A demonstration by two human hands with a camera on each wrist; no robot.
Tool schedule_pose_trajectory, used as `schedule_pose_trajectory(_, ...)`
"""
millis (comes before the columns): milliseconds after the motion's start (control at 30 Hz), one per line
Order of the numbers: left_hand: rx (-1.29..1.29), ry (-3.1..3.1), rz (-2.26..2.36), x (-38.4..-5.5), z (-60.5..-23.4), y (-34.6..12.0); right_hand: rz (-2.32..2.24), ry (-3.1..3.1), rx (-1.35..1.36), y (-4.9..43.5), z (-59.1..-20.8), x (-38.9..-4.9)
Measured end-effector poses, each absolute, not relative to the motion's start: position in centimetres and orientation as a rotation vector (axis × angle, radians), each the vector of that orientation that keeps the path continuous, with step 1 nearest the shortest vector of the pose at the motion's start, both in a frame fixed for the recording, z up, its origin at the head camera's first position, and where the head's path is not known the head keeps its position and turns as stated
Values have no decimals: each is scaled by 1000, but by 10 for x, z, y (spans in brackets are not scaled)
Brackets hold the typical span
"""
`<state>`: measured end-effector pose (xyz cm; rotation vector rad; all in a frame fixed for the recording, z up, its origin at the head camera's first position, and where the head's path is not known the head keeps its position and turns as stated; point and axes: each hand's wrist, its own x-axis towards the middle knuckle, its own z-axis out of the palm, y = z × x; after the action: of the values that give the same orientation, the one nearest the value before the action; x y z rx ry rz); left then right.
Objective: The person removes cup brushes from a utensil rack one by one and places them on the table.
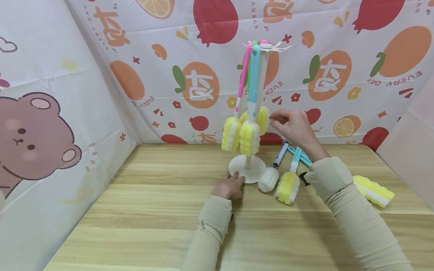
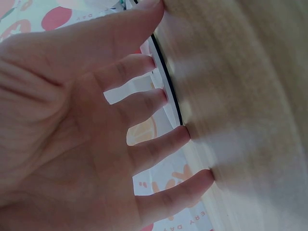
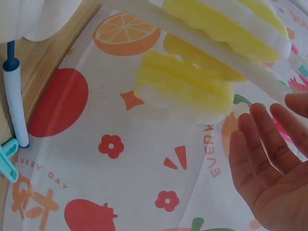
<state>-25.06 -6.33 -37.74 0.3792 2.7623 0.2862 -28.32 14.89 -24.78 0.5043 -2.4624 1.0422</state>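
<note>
A white stand [image 1: 255, 174] with a round base and hooked arms on top holds several hanging sponge brushes. Foremost is a brush with a teal handle [image 1: 254, 79]; to its left hangs one with a pink handle [image 1: 242, 79], and a green handle shows partly behind. My left hand [image 1: 228, 187] touches the near edge of the base, fingers spread, some fingertips on the wood. Beside the rightmost hanging yellow-and-white sponge head [image 1: 263, 119] is my right hand [image 1: 293, 126]. Its fingers are loosely bent, and the right wrist view shows nothing between them, apart from the sponge head [image 3: 185, 86].
Right of the base lie a white sponge brush [image 1: 269, 180] with a grey-blue handle and a yellow-and-white sponge brush [image 1: 288, 188] with a teal handle. Another teal handle [image 1: 301, 155] is partly behind the right arm. A yellow-and-white sponge [image 1: 373, 191] lies farther right. Printed cloth [image 1: 152, 120] hangs behind.
</note>
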Motion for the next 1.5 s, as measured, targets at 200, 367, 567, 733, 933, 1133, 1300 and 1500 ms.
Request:
schedule_pose_trajectory(200,374,2763,287,-251,-376,-63,1049,-2442,524,148,-246,-283)
schedule_pose_trajectory(367,369,2753,298,-251,-376,-63,1104,-2425,525,144,-244,-281)
schedule_pose_trajectory(567,369,2752,315,-250,-375,-63,1209,-2409,522,138,-240,-276)
schedule_pose_trajectory(733,375,2750,323,-250,-375,-64,1285,-2366,523,134,-238,-276)
schedule_pose_trajectory(933,377,2746,326,-250,-374,-64,1328,-2293,533,125,-236,-279)
schedule_pose_trajectory(1133,386,2754,312,-250,-374,-64,1346,-2288,524,118,-234,-283)
schedule_pose_trajectory(1300,390,2753,306,-251,-373,-64,1337,-2302,504,114,-231,-286)
schedule_pose_trajectory(1500,386,2749,310,-250,-373,-64,1400,-2326,474,106,-225,-291)
